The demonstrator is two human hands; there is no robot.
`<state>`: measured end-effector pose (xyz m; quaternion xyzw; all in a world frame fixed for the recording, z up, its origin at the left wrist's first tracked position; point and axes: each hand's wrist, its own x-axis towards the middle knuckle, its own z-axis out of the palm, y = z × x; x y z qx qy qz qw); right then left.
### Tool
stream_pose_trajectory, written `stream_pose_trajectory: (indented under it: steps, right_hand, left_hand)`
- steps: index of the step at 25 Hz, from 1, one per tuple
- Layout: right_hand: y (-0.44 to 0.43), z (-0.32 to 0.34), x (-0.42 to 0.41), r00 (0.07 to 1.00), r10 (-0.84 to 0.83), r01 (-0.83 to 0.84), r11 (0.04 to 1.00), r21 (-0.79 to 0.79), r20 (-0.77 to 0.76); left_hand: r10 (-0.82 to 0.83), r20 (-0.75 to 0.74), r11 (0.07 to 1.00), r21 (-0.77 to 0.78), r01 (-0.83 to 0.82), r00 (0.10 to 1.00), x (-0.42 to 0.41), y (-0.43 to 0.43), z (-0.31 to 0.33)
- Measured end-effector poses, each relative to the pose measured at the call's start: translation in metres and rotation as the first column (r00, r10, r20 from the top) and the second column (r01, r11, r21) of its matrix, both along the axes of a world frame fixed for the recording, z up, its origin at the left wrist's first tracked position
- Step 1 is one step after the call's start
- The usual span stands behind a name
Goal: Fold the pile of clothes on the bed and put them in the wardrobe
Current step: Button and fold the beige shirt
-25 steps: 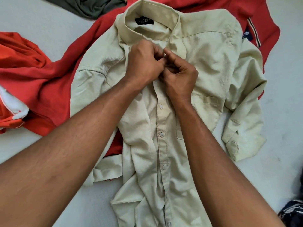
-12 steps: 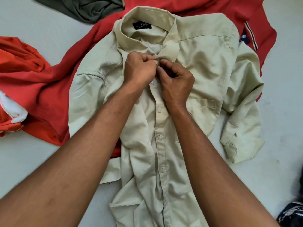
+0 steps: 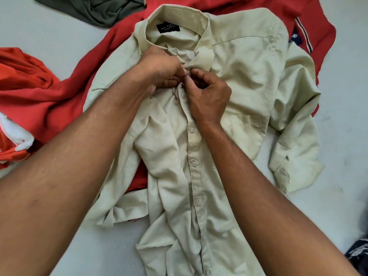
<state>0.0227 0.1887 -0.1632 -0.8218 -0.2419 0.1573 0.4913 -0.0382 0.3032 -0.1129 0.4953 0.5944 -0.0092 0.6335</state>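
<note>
The button shirt (image 3: 249,76) lies in the middle of the bed (image 3: 39,46), on a spread garment (image 3: 59,100); a bunched garment (image 3: 95,10) lies at the far edge.

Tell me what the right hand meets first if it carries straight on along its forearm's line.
Probably the left hand: it and the right hand pinch the beige shirt fingertip to fingertip below its collar.

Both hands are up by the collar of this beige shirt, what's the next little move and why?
Probably push the button at the fingertips through its hole. The left hand and right hand both pinch the beige shirt at its front edge, just under the collar, while the buttons lower down look fastened. Folding likely comes after that.
</note>
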Motion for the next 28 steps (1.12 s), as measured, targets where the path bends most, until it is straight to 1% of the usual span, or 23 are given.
stream_pose_trajectory:
  steps: [2, 3, 6, 8, 9, 12, 13, 14, 15, 16, 17, 18, 19, 20, 21, 22, 23, 24, 25, 26, 27, 28]
  right_hand:
    - [0.001, 0.001, -0.003, 1.000, -0.003, 0.003, 1.000, -0.012, 0.016]
    - [0.002, 0.002, -0.003, 1.000, -0.002, 0.003, 1.000, -0.019, 0.015]
    - [0.005, 0.001, -0.002, 1.000, -0.001, 0.001, 1.000, -0.019, -0.004]
    - [0.006, 0.002, 0.000, 1.000, -0.013, 0.012, 1.000, -0.025, -0.021]
    - [0.006, 0.003, 0.001, 0.999, -0.018, 0.017, 0.999, -0.031, -0.042]
    - [0.009, 0.007, 0.006, 0.991, 0.001, -0.006, 0.999, -0.043, -0.134]
    - [0.008, 0.009, 0.010, 0.986, 0.037, -0.044, 0.998, -0.041, -0.164]
    - [0.007, 0.013, 0.015, 0.978, 0.081, -0.089, 0.996, -0.032, -0.191]
    - [0.005, 0.018, 0.022, 0.969, 0.127, -0.135, 0.990, -0.025, -0.212]
    - [0.003, 0.025, 0.029, 0.965, 0.171, -0.180, 0.983, -0.025, -0.199]
    - [0.001, 0.035, 0.039, 0.969, 0.216, -0.221, 0.975, -0.031, -0.123]
    - [0.000, 0.045, 0.049, 0.966, 0.257, -0.256, 0.966, -0.040, 0.016]
    - [0.000, 0.056, 0.061, 0.941, 0.285, -0.283, 0.959, -0.037, 0.182]
    - [0.004, 0.065, 0.075, 0.892, 0.302, -0.304, 0.952, -0.048, 0.338]
    - [0.010, 0.073, 0.092, 0.826, 0.342, -0.324, 0.939, -0.118, 0.449]
    - [0.017, 0.079, 0.108, 0.771, 0.419, -0.340, 0.908, -0.246, 0.480]
    - [0.026, 0.085, 0.124, 0.740, 0.524, -0.362, 0.839, -0.406, 0.423]
    - [0.034, 0.089, 0.137, 0.723, 0.616, -0.389, 0.737, -0.552, 0.314]
    - [0.040, 0.090, 0.148, 0.710, 0.673, -0.417, 0.640, -0.646, 0.207]
    - [0.044, 0.091, 0.155, 0.703, 0.698, -0.446, 0.584, -0.679, 0.139]
    - [0.046, 0.089, 0.159, 0.700, 0.703, -0.461, 0.581, -0.670, 0.128]
    - [0.048, 0.087, 0.161, 0.695, 0.701, -0.466, 0.608, -0.643, 0.160]
  left_hand:
    - [0.003, 0.044, 1.000, -0.022, -0.002, 0.999, -0.004, 0.001, 0.000]
    - [-0.021, 0.032, 1.000, -0.005, 0.021, 0.999, -0.003, 0.002, -0.001]
    - [-0.159, -0.085, 0.979, 0.112, 0.168, 0.984, 0.004, 0.006, -0.005]
    - [-0.237, -0.127, 0.950, 0.176, 0.257, 0.963, 0.002, 0.005, -0.006]
    - [-0.240, -0.108, 0.945, 0.202, 0.258, 0.965, -0.001, 0.003, -0.009]
    - [-0.151, 0.031, 0.932, 0.339, 0.131, 0.988, -0.018, -0.016, -0.013]
    - [-0.146, 0.031, 0.896, 0.428, 0.119, 0.989, -0.026, -0.024, -0.013]
    - [-0.141, 0.016, 0.840, 0.531, 0.112, 0.990, -0.034, -0.030, -0.012]
    - [-0.106, 0.002, 0.777, 0.624, 0.081, 0.994, -0.043, -0.034, -0.010]
    - [-0.039, -0.011, 0.717, 0.696, 0.036, 0.999, -0.054, -0.034, -0.008]
    - [0.035, -0.021, 0.666, 0.746, -0.008, 0.999, -0.064, -0.029, -0.008]
    - [0.098, -0.047, 0.635, 0.772, -0.027, 0.994, -0.075, -0.023, -0.009]
    - [0.125, -0.092, 0.630, 0.777, -0.007, 0.988, -0.083, -0.016, -0.009]
    - [0.105, -0.159, 0.655, 0.754, 0.052, 0.982, -0.087, -0.008, -0.010]
    - [0.061, -0.235, 0.689, 0.713, 0.129, 0.970, -0.087, -0.001, -0.010]
    - [0.014, -0.310, 0.714, 0.669, 0.208, 0.951, -0.084, 0.005, -0.008]
    - [-0.016, -0.364, 0.725, 0.637, 0.262, 0.931, -0.080, 0.010, -0.006]
    - [-0.033, -0.391, 0.732, 0.617, 0.289, 0.920, -0.077, 0.016, -0.005]
    - [-0.046, -0.405, 0.739, 0.601, 0.304, 0.913, -0.074, 0.022, -0.003]
    - [-0.061, -0.420, 0.750, 0.579, 0.319, 0.905, -0.072, 0.028, 0.000]
    - [-0.066, -0.432, 0.761, 0.561, 0.325, 0.899, -0.071, 0.034, 0.004]
    - [-0.049, -0.431, 0.766, 0.562, 0.311, 0.901, -0.072, 0.041, 0.008]
